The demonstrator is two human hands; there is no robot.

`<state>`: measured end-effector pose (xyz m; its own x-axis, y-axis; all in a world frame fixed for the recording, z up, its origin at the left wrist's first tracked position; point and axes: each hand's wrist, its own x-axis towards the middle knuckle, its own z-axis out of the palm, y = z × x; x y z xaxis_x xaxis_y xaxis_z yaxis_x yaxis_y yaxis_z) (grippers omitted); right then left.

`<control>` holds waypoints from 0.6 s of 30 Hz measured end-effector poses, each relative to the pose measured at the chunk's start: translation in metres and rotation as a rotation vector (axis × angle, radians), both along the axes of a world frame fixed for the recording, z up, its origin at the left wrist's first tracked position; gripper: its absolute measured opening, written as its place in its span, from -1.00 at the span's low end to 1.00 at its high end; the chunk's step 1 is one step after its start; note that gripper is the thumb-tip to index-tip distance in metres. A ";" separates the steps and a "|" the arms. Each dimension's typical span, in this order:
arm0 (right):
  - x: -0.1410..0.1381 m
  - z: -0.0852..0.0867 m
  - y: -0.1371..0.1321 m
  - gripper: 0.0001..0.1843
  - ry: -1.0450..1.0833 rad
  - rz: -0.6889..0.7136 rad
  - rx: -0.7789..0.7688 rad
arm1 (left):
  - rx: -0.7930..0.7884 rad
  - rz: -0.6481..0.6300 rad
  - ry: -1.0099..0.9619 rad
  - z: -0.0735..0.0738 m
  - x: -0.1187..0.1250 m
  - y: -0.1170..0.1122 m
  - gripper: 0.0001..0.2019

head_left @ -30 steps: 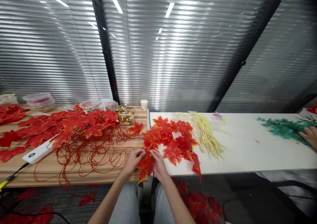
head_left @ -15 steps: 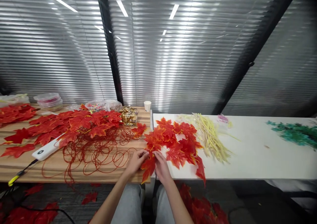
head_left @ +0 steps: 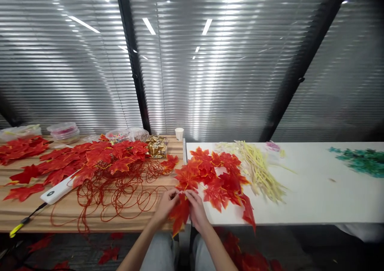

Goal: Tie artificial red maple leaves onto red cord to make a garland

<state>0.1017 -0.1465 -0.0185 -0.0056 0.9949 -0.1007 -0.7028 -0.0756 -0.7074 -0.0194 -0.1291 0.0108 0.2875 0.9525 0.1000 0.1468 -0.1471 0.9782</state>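
My left hand [head_left: 167, 204] and my right hand [head_left: 196, 208] meet over the table's front edge, fingertips pinched close together. Between them hangs a red artificial maple leaf [head_left: 180, 214] with orange-yellow edges, its tip pointing down. Both hands grip it near its upper end; the exact spot under the fingertips is hidden. Just beyond my fingers, more red maple leaves [head_left: 216, 183] lie joined in a cluster on the white table, one drooping over the front edge. To the left, a loose tangle of thin red cord [head_left: 120, 195] spreads over the wooden table.
A pile of red leaves [head_left: 99, 155] and a white device [head_left: 58, 190] with a cable lie left. Behind are plastic tubs [head_left: 63, 132], a gold-wrapped pack [head_left: 157, 146] and a paper cup [head_left: 179, 133]. Yellow strips [head_left: 260, 171] and green foliage [head_left: 364, 162] lie right. Leaves litter the floor.
The view has tilted up slightly, so the tables sit lower. My hands have drawn closer together, fingertips now meeting at the top of the hanging leaf.
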 end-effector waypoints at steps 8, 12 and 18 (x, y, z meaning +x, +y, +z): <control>0.001 0.007 -0.003 -0.86 -0.136 0.046 0.096 | 0.000 0.011 -0.056 -0.002 -0.004 0.003 -0.82; 0.005 0.009 0.001 -0.82 -0.018 0.015 -0.015 | -0.039 -0.016 -0.103 -0.003 -0.003 0.002 -0.77; 0.003 0.007 0.001 -0.80 -0.128 -0.029 0.036 | -0.039 -0.061 -0.063 0.008 0.000 -0.002 -0.80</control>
